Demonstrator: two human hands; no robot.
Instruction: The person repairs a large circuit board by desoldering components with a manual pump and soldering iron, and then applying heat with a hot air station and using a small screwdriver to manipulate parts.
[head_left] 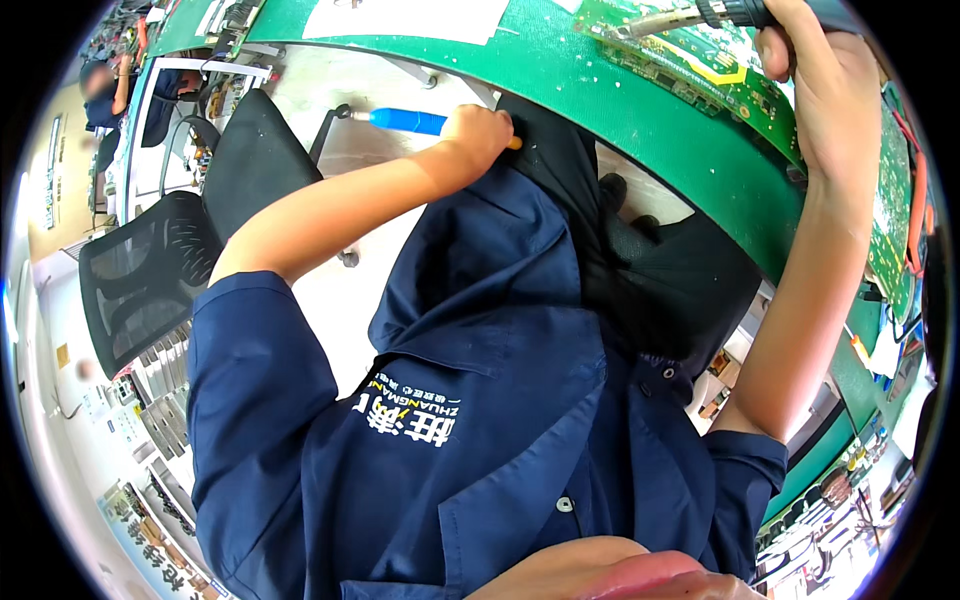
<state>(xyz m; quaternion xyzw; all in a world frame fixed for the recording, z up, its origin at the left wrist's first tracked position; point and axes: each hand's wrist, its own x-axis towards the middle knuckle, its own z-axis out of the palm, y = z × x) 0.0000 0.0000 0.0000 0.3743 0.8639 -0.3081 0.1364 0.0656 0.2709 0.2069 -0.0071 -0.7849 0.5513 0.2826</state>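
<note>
My left hand (478, 135) is closed around a blue solder sucker (405, 121), held over my lap beside the bench edge. Its dark tip points left and a bit of orange shows past my fist. At the upper right, my right hand (835, 90) grips the black handle of a soldering iron (735, 12). The iron's metal barrel slants down to the left, its end over a green circuit board (775, 112) on the bench. Whether the tip touches the board, I cannot tell.
The green bench top (560, 80) curves past my knees, with white paper (405, 18) on it. More circuit board (892, 235) and red cables (915, 200) are at the far right. A black office chair (150, 270) stands on my left. Another person (100, 95) is in the distance.
</note>
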